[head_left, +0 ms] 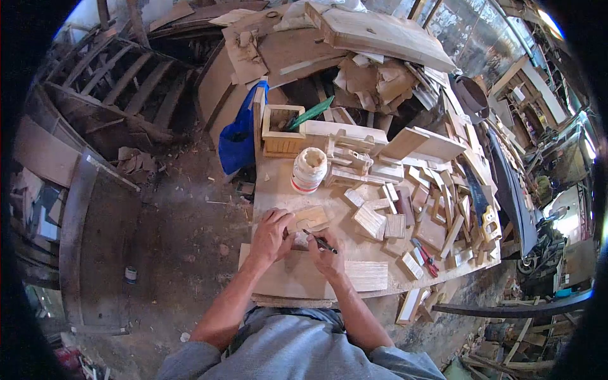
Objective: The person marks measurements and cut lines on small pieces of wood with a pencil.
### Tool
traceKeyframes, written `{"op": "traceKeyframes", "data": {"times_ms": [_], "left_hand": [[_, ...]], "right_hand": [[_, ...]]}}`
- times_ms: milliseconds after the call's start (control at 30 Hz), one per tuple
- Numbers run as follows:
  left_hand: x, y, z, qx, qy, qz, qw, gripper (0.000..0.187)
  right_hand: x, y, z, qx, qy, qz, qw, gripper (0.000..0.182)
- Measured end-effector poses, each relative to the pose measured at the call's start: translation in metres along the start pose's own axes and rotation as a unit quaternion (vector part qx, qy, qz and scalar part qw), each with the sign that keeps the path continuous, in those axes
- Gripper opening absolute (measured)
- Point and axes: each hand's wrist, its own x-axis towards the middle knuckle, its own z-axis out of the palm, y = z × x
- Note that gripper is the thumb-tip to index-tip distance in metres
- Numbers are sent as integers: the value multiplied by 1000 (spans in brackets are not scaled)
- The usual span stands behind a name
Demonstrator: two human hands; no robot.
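In the head view, my right hand (328,258) grips a black pen (322,242), its tip pointing left at a small pale piece (301,240). My left hand (272,235) lies at that piece's left side, fingers bent against it; exactly what they pinch is hard to make out. Just beyond the hands is a flat wooden piece (310,218) with a curved outline on it. Under and beside my hands lies a pale board (366,276) along the bench's near edge. A white jar (310,171) with a stained rim stands farther back.
Wood offcuts (370,220) are heaped on the bench's right side, with red-handled pliers (425,258) and a handsaw (489,223) among them. A wooden box (283,144) and a blue cloth (238,138) are at the back left. A large slab (380,37) lies behind.
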Motion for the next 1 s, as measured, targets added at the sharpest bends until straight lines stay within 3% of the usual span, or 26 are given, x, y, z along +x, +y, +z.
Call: {"op": "traceKeyframes", "data": {"times_ms": [533,633,833,1000], "left_hand": [[-1,1,2,13,-1,-15,1000,53],[0,2,0,11,-2,-19,1000,54],[0,2,0,23,4,-5,1000,55],[0,1,1,17,8,-2,1000,56]], "right_hand": [[4,-4,3,0,-16,-36,999,10],[4,-10,-2,-25,-30,11,999,9],[4,-3,-1,2,0,-33,999,8],[5,-8,-3,-15,-20,-9,1000,9]]}}
